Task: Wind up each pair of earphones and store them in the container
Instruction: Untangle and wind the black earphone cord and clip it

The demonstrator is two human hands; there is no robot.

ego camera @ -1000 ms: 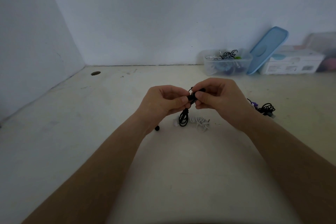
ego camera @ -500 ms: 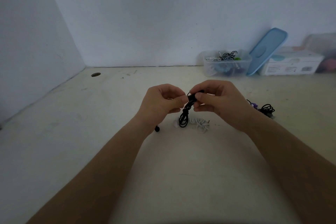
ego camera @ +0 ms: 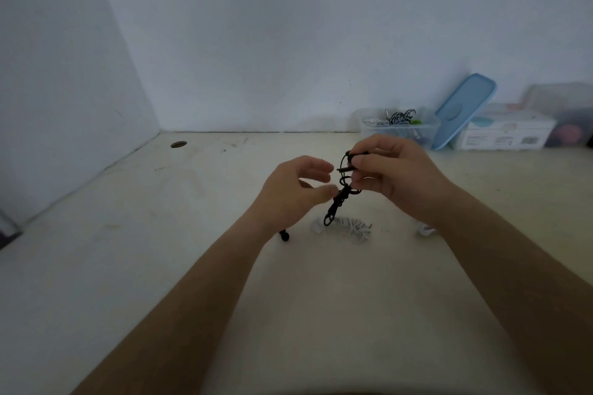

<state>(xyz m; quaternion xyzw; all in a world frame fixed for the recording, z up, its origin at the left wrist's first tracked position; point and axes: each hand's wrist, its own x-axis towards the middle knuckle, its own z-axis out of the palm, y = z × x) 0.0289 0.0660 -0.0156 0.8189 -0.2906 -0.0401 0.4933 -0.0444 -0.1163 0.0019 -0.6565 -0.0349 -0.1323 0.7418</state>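
- Pinched black earphones (ego camera: 340, 199) in right hand (ego camera: 398, 176) fingers, above the worktop (ego camera: 160, 234) middle, with container (ego camera: 430, 133) at the far edge.
- Held left hand (ego camera: 295, 192) loosely spread, gripping nothing, just beside them (contact unclear).
- Probably needed snug end wraps.

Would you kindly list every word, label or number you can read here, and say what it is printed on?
On the white box: grey print blocks on its front, too blurred to read.
On the blue lid, the clear container and the black earphones: no lettering visible.
Nothing else legible.
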